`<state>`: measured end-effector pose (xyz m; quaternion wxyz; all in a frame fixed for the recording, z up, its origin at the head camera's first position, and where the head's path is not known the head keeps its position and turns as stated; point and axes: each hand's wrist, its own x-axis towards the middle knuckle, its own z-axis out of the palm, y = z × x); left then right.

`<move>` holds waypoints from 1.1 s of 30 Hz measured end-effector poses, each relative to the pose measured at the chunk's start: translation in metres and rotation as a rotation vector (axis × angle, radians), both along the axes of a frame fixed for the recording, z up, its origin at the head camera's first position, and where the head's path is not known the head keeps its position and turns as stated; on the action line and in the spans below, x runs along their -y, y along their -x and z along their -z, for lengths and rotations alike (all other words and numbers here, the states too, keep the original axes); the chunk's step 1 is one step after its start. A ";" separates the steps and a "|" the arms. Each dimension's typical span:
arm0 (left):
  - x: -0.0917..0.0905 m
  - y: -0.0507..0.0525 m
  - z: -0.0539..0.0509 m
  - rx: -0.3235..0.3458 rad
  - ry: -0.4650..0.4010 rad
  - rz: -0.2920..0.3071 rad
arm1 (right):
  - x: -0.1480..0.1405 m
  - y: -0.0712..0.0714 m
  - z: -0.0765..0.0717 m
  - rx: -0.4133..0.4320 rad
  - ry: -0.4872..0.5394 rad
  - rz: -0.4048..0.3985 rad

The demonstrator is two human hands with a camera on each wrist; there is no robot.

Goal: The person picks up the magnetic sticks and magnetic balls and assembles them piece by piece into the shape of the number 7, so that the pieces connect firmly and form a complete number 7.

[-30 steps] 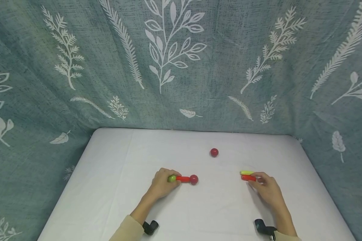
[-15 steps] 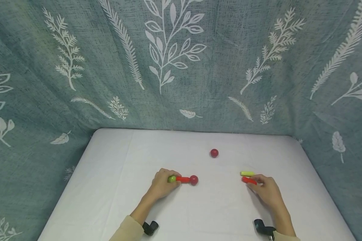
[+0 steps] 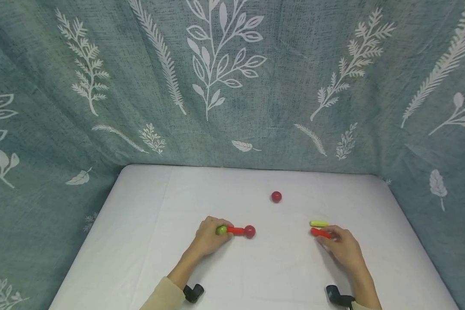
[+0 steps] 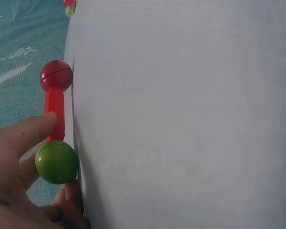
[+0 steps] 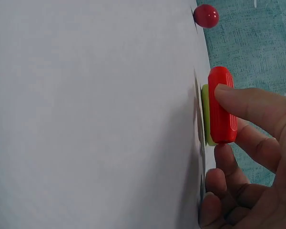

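Observation:
My left hand [image 3: 211,236] pinches a short red rod [image 4: 55,102] between thumb and fingers. A green ball [image 4: 57,162] sits on the rod's near end and a red ball [image 3: 249,231] on its other end, the three joined in a line. On the right, my right hand [image 3: 342,245] pinches a second red rod [image 5: 220,107], its thumb across the side. Just behind that rod a yellow-green rod [image 3: 319,224] lies on the table, partly covered by the red one in the right wrist view.
A loose red ball [image 3: 276,196] rests farther back on the white table [image 3: 186,189]. Patterned green cloth [image 3: 271,107] hangs behind the table and at both sides. Black wrist mounts [image 3: 193,293] show below the hands.
My right hand has drawn the red rod slightly toward the near side, away from the yellow-green rod, and turned it a little. The left hand keeps still with its joined pieces.

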<state>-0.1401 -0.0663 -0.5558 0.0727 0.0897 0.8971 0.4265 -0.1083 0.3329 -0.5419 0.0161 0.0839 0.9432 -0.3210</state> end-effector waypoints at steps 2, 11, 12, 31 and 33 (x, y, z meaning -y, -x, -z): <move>0.000 0.000 -0.001 0.000 0.003 0.002 | 0.003 -0.001 -0.001 0.018 0.019 0.006; 0.000 -0.001 -0.001 -0.005 0.000 0.004 | 0.025 -0.006 -0.004 0.029 0.092 -0.017; 0.001 -0.001 -0.001 -0.006 -0.002 0.004 | 0.028 -0.006 -0.004 0.030 0.097 -0.024; 0.001 0.000 0.000 0.001 0.002 0.002 | 0.084 -0.003 -0.001 0.029 0.208 -0.071; 0.001 0.000 0.000 0.001 0.003 0.003 | 0.089 -0.004 0.000 0.031 0.225 -0.080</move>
